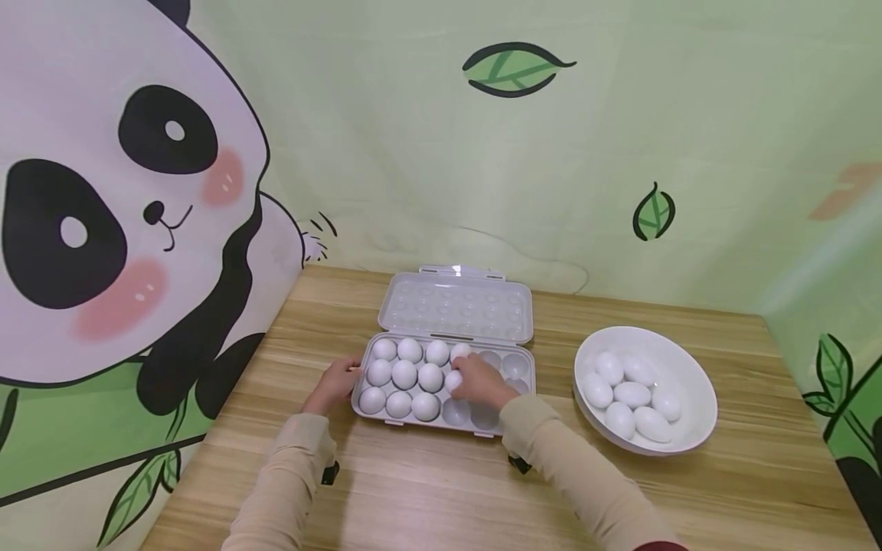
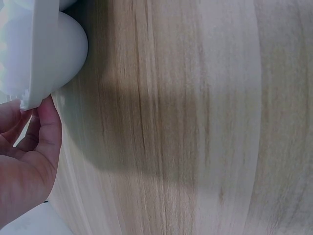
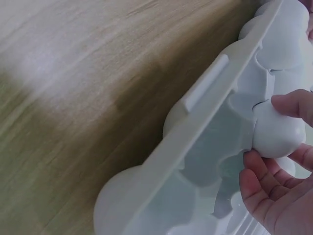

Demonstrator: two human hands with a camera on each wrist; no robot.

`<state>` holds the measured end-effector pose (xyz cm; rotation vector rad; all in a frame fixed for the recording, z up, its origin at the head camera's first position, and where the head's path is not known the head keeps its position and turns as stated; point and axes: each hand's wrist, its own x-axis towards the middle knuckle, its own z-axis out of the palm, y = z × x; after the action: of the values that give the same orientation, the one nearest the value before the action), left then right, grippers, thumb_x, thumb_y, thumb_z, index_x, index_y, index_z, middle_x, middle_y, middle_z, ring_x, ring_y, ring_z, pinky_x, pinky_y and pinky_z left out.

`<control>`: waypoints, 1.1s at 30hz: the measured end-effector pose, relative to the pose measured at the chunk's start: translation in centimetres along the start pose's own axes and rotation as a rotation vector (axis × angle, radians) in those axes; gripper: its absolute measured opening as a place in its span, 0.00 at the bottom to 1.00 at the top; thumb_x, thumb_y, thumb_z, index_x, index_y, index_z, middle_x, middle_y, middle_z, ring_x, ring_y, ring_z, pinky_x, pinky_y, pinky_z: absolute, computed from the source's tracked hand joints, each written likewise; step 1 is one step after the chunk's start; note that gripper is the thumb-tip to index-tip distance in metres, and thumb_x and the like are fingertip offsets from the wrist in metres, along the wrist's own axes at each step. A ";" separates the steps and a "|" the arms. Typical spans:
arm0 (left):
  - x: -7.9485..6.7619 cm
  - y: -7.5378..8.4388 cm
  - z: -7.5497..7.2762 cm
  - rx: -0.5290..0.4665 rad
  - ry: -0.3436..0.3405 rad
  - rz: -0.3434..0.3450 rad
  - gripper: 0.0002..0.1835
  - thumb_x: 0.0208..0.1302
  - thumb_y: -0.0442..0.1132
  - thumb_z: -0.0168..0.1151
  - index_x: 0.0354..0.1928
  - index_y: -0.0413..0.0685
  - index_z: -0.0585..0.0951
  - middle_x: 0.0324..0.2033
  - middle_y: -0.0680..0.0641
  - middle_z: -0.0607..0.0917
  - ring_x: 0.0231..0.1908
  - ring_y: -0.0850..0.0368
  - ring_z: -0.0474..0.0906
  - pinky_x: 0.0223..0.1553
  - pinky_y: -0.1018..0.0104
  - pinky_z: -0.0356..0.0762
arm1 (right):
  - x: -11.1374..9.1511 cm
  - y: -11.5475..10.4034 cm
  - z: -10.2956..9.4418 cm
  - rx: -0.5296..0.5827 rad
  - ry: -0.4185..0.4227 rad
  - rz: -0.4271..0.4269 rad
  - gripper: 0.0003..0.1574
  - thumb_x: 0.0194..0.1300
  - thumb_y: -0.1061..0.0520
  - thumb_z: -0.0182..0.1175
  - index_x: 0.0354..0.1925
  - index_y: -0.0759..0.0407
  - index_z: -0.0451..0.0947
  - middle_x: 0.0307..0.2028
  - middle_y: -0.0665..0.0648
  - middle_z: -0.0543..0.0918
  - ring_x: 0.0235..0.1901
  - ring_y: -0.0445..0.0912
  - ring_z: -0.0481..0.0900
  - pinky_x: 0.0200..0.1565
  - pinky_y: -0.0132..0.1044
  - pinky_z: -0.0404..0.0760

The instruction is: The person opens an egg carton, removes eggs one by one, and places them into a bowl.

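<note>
A grey-white plastic egg carton (image 1: 485, 415) lies with its dimpled lid (image 1: 455, 306) folded back on the wooden table. White eggs (image 1: 404, 375) fill its left three columns, and another egg (image 1: 461, 351) sits in the back row of the fourth. My left hand (image 1: 338, 381) pinches the carton's left end between thumb and fingers (image 2: 49, 129). Over the fourth column's middle cup, my right hand (image 1: 482, 386) holds an egg (image 3: 278, 129) with thumb and fingertips, its lower end in the cup. Part of the carton's right side is hidden behind this hand.
To the right of the carton stands a white bowl (image 1: 697, 383) with several white eggs (image 1: 632, 394) in it. Behind the table (image 1: 427, 490) hangs a green cloth backdrop (image 1: 386, 138) with a panda and leaves printed on it.
</note>
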<state>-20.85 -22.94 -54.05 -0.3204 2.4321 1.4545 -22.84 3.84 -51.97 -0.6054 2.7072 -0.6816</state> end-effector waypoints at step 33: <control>0.4 -0.5 0.3 0.010 0.020 -0.004 0.18 0.63 0.32 0.40 0.53 0.30 0.69 0.46 0.31 0.73 0.39 0.50 0.73 0.32 0.67 0.74 | -1.5 2.1 -9.2 0.755 -0.117 0.144 0.27 0.52 0.62 0.55 0.52 0.70 0.66 0.40 0.59 0.74 0.31 0.44 0.73 0.35 0.37 0.77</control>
<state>-21.04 -22.92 -54.75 -0.3386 2.4518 1.4444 -25.53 9.74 -44.97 -0.2402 2.1136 -1.4539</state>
